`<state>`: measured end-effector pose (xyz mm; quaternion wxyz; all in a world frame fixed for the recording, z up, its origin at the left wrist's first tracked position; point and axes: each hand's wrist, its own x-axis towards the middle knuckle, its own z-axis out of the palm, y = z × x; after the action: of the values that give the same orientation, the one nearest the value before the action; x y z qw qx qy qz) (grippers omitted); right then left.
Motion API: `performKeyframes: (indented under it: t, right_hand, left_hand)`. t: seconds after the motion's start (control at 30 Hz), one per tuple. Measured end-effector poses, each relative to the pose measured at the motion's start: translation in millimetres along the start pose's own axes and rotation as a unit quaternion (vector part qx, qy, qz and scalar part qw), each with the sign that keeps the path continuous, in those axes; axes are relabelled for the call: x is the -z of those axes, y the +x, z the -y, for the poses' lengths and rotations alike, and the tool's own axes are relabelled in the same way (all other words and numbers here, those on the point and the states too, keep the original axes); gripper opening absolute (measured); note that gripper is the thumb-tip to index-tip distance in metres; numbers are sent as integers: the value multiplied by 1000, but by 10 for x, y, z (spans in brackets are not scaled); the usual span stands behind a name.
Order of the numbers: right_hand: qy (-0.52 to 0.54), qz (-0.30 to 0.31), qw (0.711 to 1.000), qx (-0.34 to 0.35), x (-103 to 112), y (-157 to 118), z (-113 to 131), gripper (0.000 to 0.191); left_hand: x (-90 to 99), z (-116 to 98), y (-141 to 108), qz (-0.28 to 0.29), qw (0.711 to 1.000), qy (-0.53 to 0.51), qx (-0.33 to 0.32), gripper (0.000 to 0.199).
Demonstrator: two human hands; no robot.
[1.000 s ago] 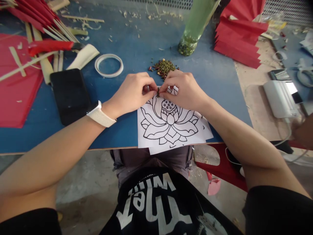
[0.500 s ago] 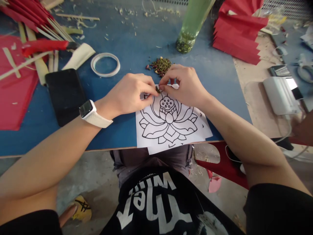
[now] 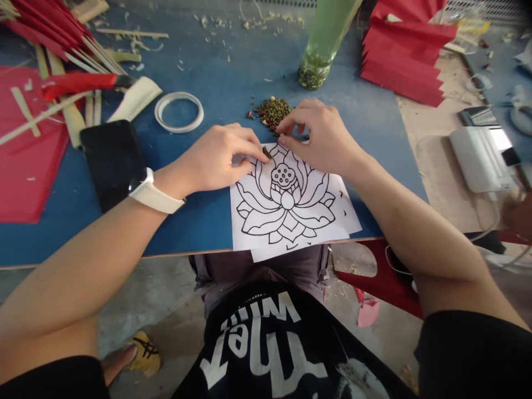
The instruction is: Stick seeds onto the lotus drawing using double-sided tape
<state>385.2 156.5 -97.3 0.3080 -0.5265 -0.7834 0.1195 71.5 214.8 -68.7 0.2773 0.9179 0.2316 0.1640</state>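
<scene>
A white sheet point(image 3: 286, 227) with a black-outlined lotus drawing lies at the table's front edge, overlapping another sheet below it. My left hand point(image 3: 222, 158) rests over its upper left part, thumb apart from the stretched index finger. That fingertip touches a small dark green-brown piece point(image 3: 266, 152), whose kind I cannot make out. At the top of the sheet, my right hand point(image 3: 322, 133) has thumb and index finger pinched together; what is between them is hidden. Just beyond is a pile of green and reddish beans point(image 3: 272, 112), partly covered by my right fingers.
A white tape roll point(image 3: 179, 112), a black phone point(image 3: 112, 163) and a red-handled tool point(image 3: 81, 83) lie left. A greenish bottle point(image 3: 320, 61) stands behind the beans. Folded red paper point(image 3: 403, 61) and a white device with a cable point(image 3: 480, 158) are right. Another person's hand point(image 3: 517, 216) shows there.
My right hand has moved slightly up and away from my left fingertips, toward the beans. My left wrist has turned a little, with the index finger still at the dark piece.
</scene>
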Motion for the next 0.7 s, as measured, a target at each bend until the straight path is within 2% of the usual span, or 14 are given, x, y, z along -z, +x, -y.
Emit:
performKeyframes:
  t: [0.1, 0.27, 0.4, 0.57, 0.7]
  right_hand:
    - [-10, -1, 1000, 11, -2, -3, -160, 16]
    - [-30, -11, 999, 14, -27, 9, -283, 18]
    - [-23, -14, 1000, 13, -54, 32, -254, 21]
    - [-29, -6, 999, -24, -62, 36, -157, 17]
    - [-8, -7, 1000, -22, -34, 39, -135, 14]
  left_hand:
    - [32, 17, -4, -7, 1000, -6, 20, 45]
    - [5, 23, 4, 18, 1000, 7, -1, 42]
    - [-27, 60, 8, 21, 999, 19, -29, 43]
    - [-25, 95, 12, 19, 997, 44, -64, 48]
    - [-46, 87, 15, -16, 998, 37, -56, 50]
